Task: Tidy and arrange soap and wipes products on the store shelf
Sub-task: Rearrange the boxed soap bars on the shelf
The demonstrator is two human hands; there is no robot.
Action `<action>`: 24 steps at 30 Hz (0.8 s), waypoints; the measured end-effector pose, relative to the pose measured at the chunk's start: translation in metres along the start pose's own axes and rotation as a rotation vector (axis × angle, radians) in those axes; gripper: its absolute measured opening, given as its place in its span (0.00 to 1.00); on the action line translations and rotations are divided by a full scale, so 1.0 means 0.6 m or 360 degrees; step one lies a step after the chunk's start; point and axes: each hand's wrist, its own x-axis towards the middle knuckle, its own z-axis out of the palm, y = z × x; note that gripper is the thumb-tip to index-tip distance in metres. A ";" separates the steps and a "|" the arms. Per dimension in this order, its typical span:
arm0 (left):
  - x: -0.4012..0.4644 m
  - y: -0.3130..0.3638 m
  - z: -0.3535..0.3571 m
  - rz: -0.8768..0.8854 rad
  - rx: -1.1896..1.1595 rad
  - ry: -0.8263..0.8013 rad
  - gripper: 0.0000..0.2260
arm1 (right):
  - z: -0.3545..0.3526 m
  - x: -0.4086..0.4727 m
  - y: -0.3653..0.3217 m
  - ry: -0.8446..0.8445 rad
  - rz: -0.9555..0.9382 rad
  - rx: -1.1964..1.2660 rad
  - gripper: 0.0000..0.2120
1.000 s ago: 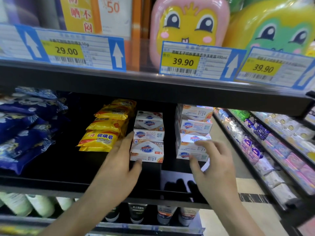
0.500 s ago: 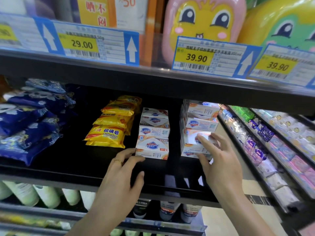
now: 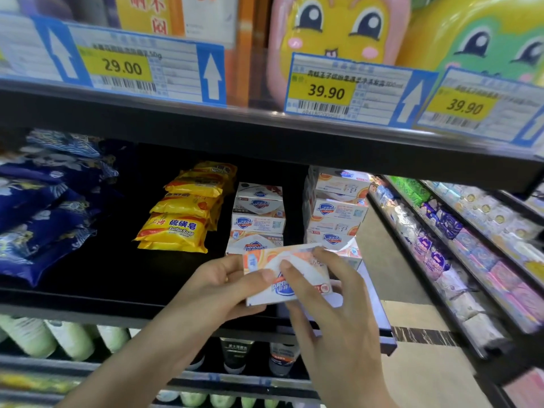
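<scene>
The black shelf (image 3: pixel 88 293) is the largest thing here, and it carries all the goods of this step. At its left side lie the dark blue wipes packs (image 3: pixel 44 207), piled loosely. Near the middle are the yellow sulfur soap packs (image 3: pixel 176 228), stacked and leaning a little to the back. To the right of them stand two stacks of white soap boxes: the middle stack (image 3: pixel 259 219) and the right stack (image 3: pixel 338 207), with a dark gap between them.

The smallest thing is the soap box (image 3: pixel 290 275) that is in hand. It is off the shelf, in the air just in front of the two stacks, and its logo reads upside down (the front box at the bottom of the middle stack shows the same fault). The left hand (image 3: pixel 223 287) grips the box from the left, thumb on its front face. The right hand (image 3: pixel 332 293) pinches it from the right, with the fingers (image 3: pixel 294 275) across the printed face.

I judge that the step is to turn this box and put it back in order. To do it well, the person should rotate the box until the logo reads upright, keeping both hands on the short ends so the thin carton is not crushed. Then it should be set flat on a stack, with its front edge in line with the boxes below, and pushed gently so the stack does not tip backward.
</scene>
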 end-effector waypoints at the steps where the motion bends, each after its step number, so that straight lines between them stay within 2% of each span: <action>1: -0.001 -0.001 -0.001 0.0008 0.0013 0.0017 0.21 | -0.002 0.000 -0.002 -0.0031 0.0058 0.0039 0.33; 3: -0.003 -0.001 -0.004 0.0046 0.0095 0.0068 0.19 | -0.007 0.000 -0.002 -0.0082 0.0177 0.0138 0.43; 5: -0.005 0.000 -0.008 0.0098 0.0162 0.0112 0.20 | -0.010 -0.001 0.002 -0.0120 0.0319 0.0325 0.46; 7: -0.006 0.003 -0.013 0.0146 0.0141 0.0130 0.21 | -0.015 0.000 0.007 -0.0153 0.0558 0.0616 0.43; 10: -0.006 0.006 -0.024 0.0282 0.0154 0.0094 0.20 | -0.021 0.017 0.013 -0.0282 0.1148 0.1087 0.34; 13: -0.007 0.007 -0.031 0.0461 0.0287 0.0071 0.17 | -0.031 0.042 0.020 -0.0430 0.1714 0.1725 0.24; 14: -0.009 0.006 -0.033 0.0518 0.0340 0.0060 0.17 | -0.036 0.046 0.020 -0.0530 0.1771 0.1873 0.22; 17: -0.014 -0.005 -0.034 0.0617 0.0532 0.0025 0.19 | -0.041 0.052 0.014 -0.0851 0.1698 0.2073 0.16; 21: -0.019 -0.027 -0.034 0.0665 0.0603 0.0016 0.20 | -0.033 0.047 0.020 -0.0885 0.1787 0.2168 0.25; 24: -0.021 -0.034 -0.035 0.0638 0.0596 0.0053 0.23 | -0.027 0.045 0.024 -0.0854 0.1789 0.2195 0.25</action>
